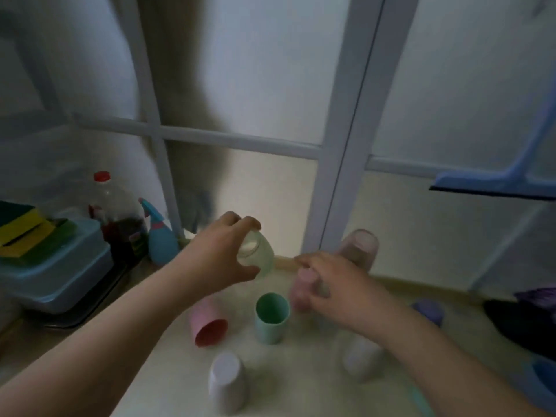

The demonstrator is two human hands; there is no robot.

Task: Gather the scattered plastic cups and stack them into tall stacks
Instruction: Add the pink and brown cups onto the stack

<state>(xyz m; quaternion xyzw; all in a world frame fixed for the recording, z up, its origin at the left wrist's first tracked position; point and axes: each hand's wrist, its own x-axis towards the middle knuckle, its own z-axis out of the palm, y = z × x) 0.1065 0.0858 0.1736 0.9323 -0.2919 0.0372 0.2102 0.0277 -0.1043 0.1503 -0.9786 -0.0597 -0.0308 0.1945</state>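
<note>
Head view shows a pale green cup (255, 255) lifted off the table (168, 386) and tilted, clamped in the left hand (222, 257) by fingers over its top and thumb beneath. Just right of it the right hand (331, 288) closes around a pink cup (302, 288), blurred, so how firm that hold is I cannot tell. Nearer stand an upright mint cup (271, 317), a pink cup on its side (206, 325), an upturned white cup (227, 383) and another pale cup (362, 356) under the right forearm; a brownish cup (359, 248) sits far right by the window frame (340, 145). The risk, as I judge it: both hands meet in a crowded patch, so a forearm could topple the nearer cups, and the tilted cup, pinched only at its ends, may slip or jam crookedly when nested. A lilac cup (428, 311) lies farther right.
</note>
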